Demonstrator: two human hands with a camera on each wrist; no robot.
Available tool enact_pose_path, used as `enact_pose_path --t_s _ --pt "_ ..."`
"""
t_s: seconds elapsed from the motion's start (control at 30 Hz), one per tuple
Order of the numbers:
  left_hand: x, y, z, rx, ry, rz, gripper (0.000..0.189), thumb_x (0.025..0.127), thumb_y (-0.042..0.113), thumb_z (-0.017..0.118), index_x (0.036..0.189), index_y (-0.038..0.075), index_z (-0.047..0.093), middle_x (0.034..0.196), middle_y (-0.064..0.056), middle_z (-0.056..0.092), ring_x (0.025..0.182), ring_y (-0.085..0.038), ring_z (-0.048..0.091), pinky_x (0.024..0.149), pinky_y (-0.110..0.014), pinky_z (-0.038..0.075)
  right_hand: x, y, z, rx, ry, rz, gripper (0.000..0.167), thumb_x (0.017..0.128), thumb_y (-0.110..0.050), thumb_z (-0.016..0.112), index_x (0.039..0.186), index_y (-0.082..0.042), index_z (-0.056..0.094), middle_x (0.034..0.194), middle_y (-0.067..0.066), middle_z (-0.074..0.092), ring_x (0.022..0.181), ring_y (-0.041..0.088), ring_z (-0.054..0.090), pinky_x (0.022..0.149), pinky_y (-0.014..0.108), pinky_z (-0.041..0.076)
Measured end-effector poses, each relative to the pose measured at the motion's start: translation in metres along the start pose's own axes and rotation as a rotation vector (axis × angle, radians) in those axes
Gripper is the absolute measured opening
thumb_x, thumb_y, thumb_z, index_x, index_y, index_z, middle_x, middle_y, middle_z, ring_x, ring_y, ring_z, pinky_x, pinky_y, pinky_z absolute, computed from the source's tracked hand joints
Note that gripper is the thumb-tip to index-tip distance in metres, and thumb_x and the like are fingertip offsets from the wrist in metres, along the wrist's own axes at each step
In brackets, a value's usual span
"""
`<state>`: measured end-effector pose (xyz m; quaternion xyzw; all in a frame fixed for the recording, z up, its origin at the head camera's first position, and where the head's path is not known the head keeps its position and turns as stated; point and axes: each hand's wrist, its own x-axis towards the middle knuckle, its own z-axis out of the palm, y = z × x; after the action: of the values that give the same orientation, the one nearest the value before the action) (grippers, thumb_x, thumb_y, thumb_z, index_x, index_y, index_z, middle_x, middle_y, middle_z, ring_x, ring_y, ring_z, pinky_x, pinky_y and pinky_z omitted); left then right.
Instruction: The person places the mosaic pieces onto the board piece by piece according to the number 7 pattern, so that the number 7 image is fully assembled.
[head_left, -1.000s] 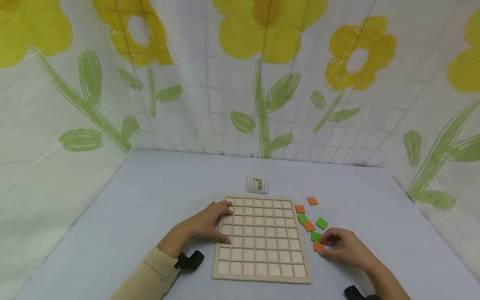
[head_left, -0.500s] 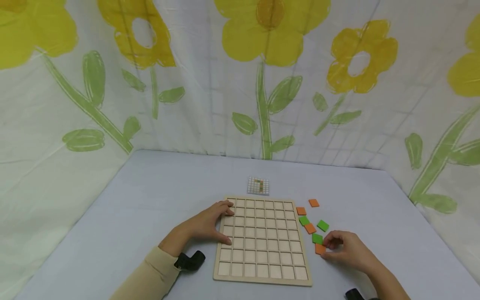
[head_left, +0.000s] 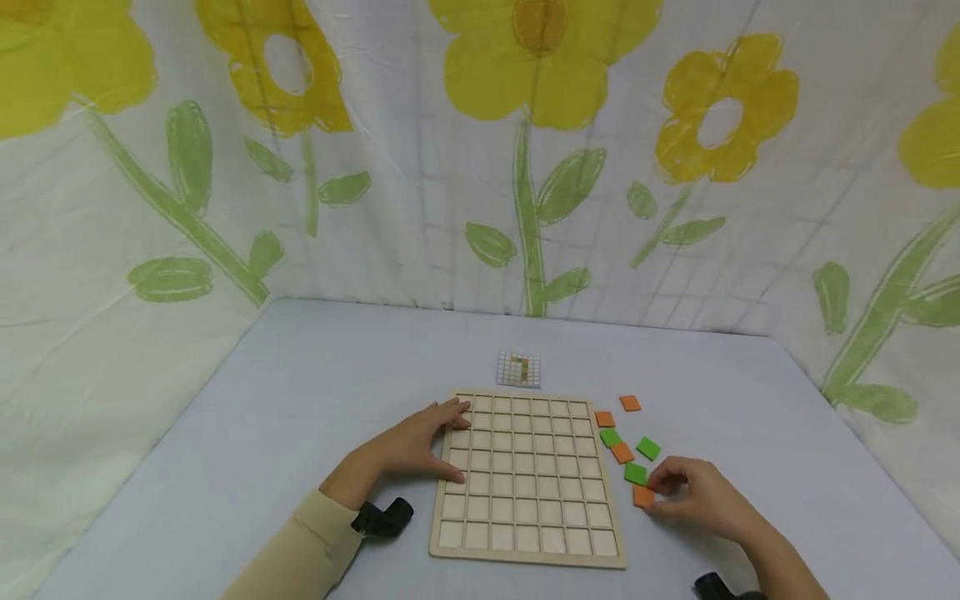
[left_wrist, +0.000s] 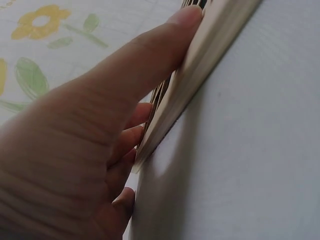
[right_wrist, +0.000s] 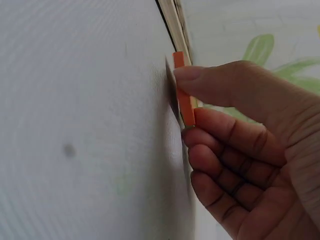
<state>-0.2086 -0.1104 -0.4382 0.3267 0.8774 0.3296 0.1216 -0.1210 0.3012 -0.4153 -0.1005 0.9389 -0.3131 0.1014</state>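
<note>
My left hand (head_left: 420, 442) rests on the left edge of a pale wooden grid board (head_left: 525, 561), fingers spread toward the far corner. In the left wrist view the thumb (left_wrist: 187, 20) lies over the board's rim. To the right of the board, my right hand (head_left: 697, 496) pinches a square orange tile (head_left: 642, 496) between thumb and index finger. The right wrist view shows that orange tile (right_wrist: 184, 100) edge-on, close over the table with a shadow beside it. Just beyond it lies a green tile (head_left: 635, 473).
More loose tiles lie right of the board: a green tile (head_left: 648, 448), an orange tile (head_left: 622, 452) touching another green one, and two orange ones farther back. Behind the board is a small card (head_left: 519, 369) with a coloured grid pattern. A flowered curtain (head_left: 405, 167) hangs behind the table.
The orange tile in my right hand has shifted very slightly away from the green tile beside it. The left hand stays on the board; the head view has shifted a little.
</note>
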Motion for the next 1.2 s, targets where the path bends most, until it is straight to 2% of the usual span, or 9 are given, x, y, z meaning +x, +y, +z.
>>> enact_pose_path --t_s 0.17,0.37,0.47,0.57,0.87,1.07,1.2 --pt "0.001 0.001 -0.001 -0.004 -0.001 -0.031 0.073 0.065 0.048 0.081 0.127 0.018 0.054 0.153 0.001 0.029 0.143 -0.034 0.017 0.117 -0.053 0.018 0.000 -0.004 -0.007 -0.002 -0.012 -0.029 0.025 0.070 -0.022 0.080 0.086 -0.008 0.066 0.082 -0.001 0.062 0.072 -0.001 0.052 0.063 0.018 0.049" --pt "0.001 0.002 -0.002 0.012 0.009 -0.004 0.073 0.065 0.047 0.081 0.126 0.015 0.054 0.152 -0.002 0.032 0.145 -0.026 0.016 0.119 -0.049 0.013 0.007 -0.010 -0.012 -0.010 -0.005 -0.074 0.026 0.072 -0.024 0.079 0.087 -0.009 0.066 0.082 -0.002 0.062 0.073 -0.001 0.052 0.063 0.018 0.049" --pt "0.000 0.001 -0.002 0.000 0.007 -0.017 0.076 0.065 0.047 0.081 0.129 0.016 0.053 0.153 -0.001 0.029 0.145 -0.028 0.011 0.119 -0.050 0.011 0.016 -0.015 -0.013 -0.019 0.015 -0.116 0.024 0.073 -0.025 0.078 0.088 -0.011 0.066 0.084 -0.003 0.063 0.076 0.001 0.054 0.065 0.019 0.049" --pt "0.000 0.000 -0.001 -0.021 0.004 -0.037 0.077 0.065 0.047 0.081 0.130 0.018 0.052 0.154 -0.001 0.027 0.145 -0.031 0.010 0.118 -0.053 0.014 0.025 -0.023 -0.013 -0.011 0.022 -0.147 0.023 0.074 -0.024 0.078 0.089 -0.011 0.066 0.085 -0.003 0.064 0.077 0.005 0.055 0.065 0.020 0.049" --pt "-0.001 0.002 -0.002 -0.023 -0.001 -0.023 0.077 0.066 0.047 0.080 0.131 0.018 0.051 0.154 -0.001 0.026 0.145 -0.031 0.010 0.117 -0.054 0.016 0.057 -0.048 -0.006 0.018 0.024 -0.239 0.017 0.077 -0.017 0.075 0.089 -0.009 0.066 0.085 0.000 0.064 0.077 0.007 0.059 0.062 0.022 0.051" --pt "-0.002 0.003 -0.003 -0.017 -0.005 -0.028 0.077 0.066 0.047 0.080 0.132 0.018 0.051 0.154 -0.002 0.025 0.145 -0.031 0.011 0.118 -0.053 0.016 0.076 -0.058 0.004 0.012 0.042 -0.240 0.018 0.078 -0.022 0.075 0.091 -0.012 0.067 0.084 -0.003 0.064 0.079 0.008 0.060 0.068 0.023 0.052" --pt "-0.001 0.002 -0.002 -0.015 -0.005 -0.027 0.078 0.066 0.047 0.080 0.132 0.019 0.050 0.154 -0.003 0.025 0.145 -0.030 0.011 0.118 -0.052 0.016 0.088 -0.066 0.009 0.018 0.042 -0.273 0.020 0.079 -0.021 0.074 0.095 -0.010 0.068 0.088 -0.001 0.066 0.080 0.009 0.060 0.069 0.023 0.052"
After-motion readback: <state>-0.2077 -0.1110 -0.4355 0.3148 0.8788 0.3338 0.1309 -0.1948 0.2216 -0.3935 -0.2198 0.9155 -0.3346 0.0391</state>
